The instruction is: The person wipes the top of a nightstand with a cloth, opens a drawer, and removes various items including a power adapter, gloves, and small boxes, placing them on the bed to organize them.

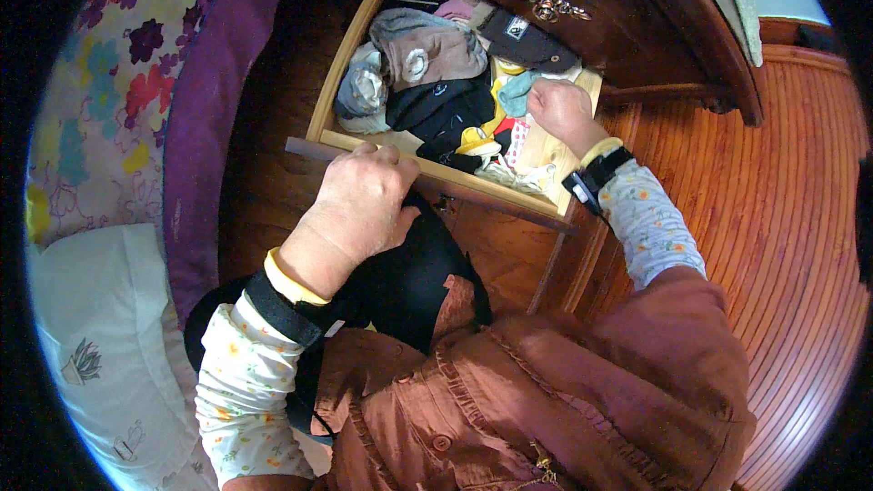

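Note:
A pulled-out wooden drawer (485, 185) holds socks, caps and small cloth items. My left hand (361, 201) lies over its front edge, the fingers bent across the top and the thumb on the near side. Inside the drawer's right part, my right hand (563, 112) is curled around the end of a teal cloth piece (516, 94), probably a sock. Its fingertips are hidden from me. Beside it lie a yellow-and-black item (481, 142) and a dark cap (528, 41) with a patch. Black cloth (440, 109), a grey-brown cap (436, 48) and a blue-grey bundle (363, 85) fill the left.
The dark wooden cabinet (614, 20) with an ornate metal handle (548, 3) rises behind the drawer. At left is a bed with purple edging (204, 123) and a pale pillow (109, 327). Striped wooden flooring (771, 232) spreads to the right.

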A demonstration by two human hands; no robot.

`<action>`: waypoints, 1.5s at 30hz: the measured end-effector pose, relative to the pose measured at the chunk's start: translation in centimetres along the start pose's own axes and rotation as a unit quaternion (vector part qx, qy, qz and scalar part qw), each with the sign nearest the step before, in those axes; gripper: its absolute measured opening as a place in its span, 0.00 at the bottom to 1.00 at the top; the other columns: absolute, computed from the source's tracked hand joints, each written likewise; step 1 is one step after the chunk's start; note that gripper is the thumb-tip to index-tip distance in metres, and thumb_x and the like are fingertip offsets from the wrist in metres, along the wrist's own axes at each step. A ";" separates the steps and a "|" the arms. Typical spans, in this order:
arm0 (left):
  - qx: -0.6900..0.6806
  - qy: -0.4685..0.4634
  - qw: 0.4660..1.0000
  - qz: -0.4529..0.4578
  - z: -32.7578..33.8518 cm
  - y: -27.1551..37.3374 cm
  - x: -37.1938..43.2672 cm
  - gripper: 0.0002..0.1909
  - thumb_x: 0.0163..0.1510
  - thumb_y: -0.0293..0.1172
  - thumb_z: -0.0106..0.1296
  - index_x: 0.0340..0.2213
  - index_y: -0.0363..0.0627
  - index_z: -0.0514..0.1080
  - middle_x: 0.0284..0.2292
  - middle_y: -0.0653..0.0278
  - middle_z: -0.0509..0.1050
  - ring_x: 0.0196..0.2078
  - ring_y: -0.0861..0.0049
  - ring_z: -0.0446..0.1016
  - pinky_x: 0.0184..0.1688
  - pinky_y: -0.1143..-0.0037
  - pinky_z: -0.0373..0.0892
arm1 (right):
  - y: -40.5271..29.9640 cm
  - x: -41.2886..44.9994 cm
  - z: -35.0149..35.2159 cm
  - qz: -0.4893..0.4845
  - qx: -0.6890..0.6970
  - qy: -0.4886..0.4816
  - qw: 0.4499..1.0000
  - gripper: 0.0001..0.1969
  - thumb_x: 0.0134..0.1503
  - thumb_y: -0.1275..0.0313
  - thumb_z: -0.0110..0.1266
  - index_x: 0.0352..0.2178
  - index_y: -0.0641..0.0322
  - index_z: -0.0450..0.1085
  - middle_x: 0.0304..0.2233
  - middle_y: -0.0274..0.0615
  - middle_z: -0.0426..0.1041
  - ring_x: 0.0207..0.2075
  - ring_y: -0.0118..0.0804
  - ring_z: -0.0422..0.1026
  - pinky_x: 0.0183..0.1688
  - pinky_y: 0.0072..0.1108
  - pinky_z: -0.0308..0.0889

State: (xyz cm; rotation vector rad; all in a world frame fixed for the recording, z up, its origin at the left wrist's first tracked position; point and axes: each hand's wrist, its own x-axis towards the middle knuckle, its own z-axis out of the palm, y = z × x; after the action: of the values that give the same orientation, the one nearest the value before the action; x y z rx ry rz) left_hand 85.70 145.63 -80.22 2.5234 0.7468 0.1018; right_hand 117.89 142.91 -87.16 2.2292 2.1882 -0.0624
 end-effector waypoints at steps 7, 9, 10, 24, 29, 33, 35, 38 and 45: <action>0.002 0.003 1.000 0.011 0.0 -0.2 0.1 0.18 0.31 0.34 0.58 0.28 0.42 0.68 0.28 0.58 0.68 0.33 0.63 0.68 0.36 0.72 0.66 | 1.0 1.5 -0.5 0.119 -0.002 0.120 0.986 0.30 0.37 0.58 0.58 0.38 0.67 0.62 0.34 0.56 0.66 0.38 0.49 0.65 0.41 0.31 0.60; 0.005 -0.005 1.000 0.008 0.0 -0.2 0.1 0.18 0.31 0.34 0.58 0.28 0.42 0.68 0.27 0.58 0.68 0.33 0.63 0.68 0.35 0.72 0.66 | 0.7 2.9 -0.1 0.093 0.022 0.137 0.986 0.30 0.36 0.56 0.58 0.37 0.67 0.63 0.31 0.57 0.67 0.36 0.50 0.67 0.40 0.32 0.61; 0.006 0.000 1.000 0.013 0.1 -0.2 0.2 0.18 0.31 0.35 0.58 0.28 0.42 0.68 0.27 0.58 0.68 0.33 0.63 0.68 0.35 0.72 0.66 | 0.5 3.8 -0.1 0.119 0.027 0.086 0.989 0.30 0.36 0.54 0.57 0.37 0.66 0.64 0.31 0.57 0.68 0.36 0.51 0.67 0.40 0.33 0.61; 0.005 0.008 1.000 0.001 0.2 -0.2 0.3 0.16 0.34 0.35 0.57 0.28 0.44 0.68 0.27 0.58 0.68 0.33 0.63 0.68 0.35 0.72 0.66 | -2.3 -3.4 1.2 0.185 0.479 -0.104 0.852 0.19 0.43 0.71 0.50 0.39 0.66 0.63 0.27 0.44 0.71 0.27 0.35 0.70 0.31 0.21 0.65; -0.115 0.117 0.986 -0.029 0.5 -0.5 1.3 0.18 0.36 0.37 0.57 0.30 0.40 0.69 0.29 0.56 0.71 0.33 0.66 0.70 0.35 0.73 0.66 | -8.8 -1.9 -4.0 0.270 0.711 -0.209 0.615 0.16 0.44 0.73 0.51 0.36 0.71 0.64 0.30 0.42 0.71 0.29 0.33 0.70 0.32 0.22 0.66; -0.498 0.126 0.838 -0.185 1.0 -0.3 2.4 0.28 0.42 0.36 0.56 0.41 0.28 0.62 0.35 0.50 0.70 0.34 0.70 0.71 0.37 0.77 0.66 | -10.7 -1.1 -5.6 0.174 0.822 -0.331 0.430 0.18 0.45 0.75 0.48 0.40 0.68 0.61 0.35 0.47 0.69 0.34 0.38 0.70 0.38 0.27 0.67; -0.661 0.112 0.713 -0.205 -0.1 0.5 2.6 0.25 0.43 0.31 0.55 0.41 0.28 0.61 0.33 0.54 0.70 0.34 0.74 0.70 0.37 0.77 0.67 | -11.1 -1.2 -5.7 0.149 0.832 -0.335 0.416 0.19 0.45 0.76 0.47 0.42 0.67 0.60 0.36 0.47 0.68 0.36 0.41 0.70 0.40 0.29 0.66; -0.718 0.127 0.647 -0.223 0.8 0.5 2.7 0.19 0.45 0.28 0.52 0.39 0.32 0.62 0.33 0.58 0.71 0.33 0.76 0.70 0.37 0.78 0.67 | -11.4 -1.4 -5.4 0.093 0.804 -0.377 0.450 0.19 0.46 0.73 0.49 0.42 0.66 0.60 0.36 0.44 0.68 0.38 0.37 0.69 0.41 0.28 0.65; -0.748 0.166 0.587 -0.261 0.7 -0.9 2.2 0.10 0.48 0.23 0.46 0.35 0.36 0.65 0.31 0.61 0.71 0.31 0.77 0.70 0.35 0.77 0.67 | -6.0 1.9 -2.5 0.111 0.524 -0.140 0.833 0.24 0.46 0.56 0.52 0.40 0.62 0.63 0.36 0.39 0.69 0.36 0.33 0.67 0.37 0.20 0.64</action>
State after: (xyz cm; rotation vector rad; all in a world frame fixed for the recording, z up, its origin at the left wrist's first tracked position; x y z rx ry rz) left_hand 87.28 147.20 -81.39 0.5957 0.8921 0.6768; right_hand 111.94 144.97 -84.65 2.5716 1.8796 -1.8428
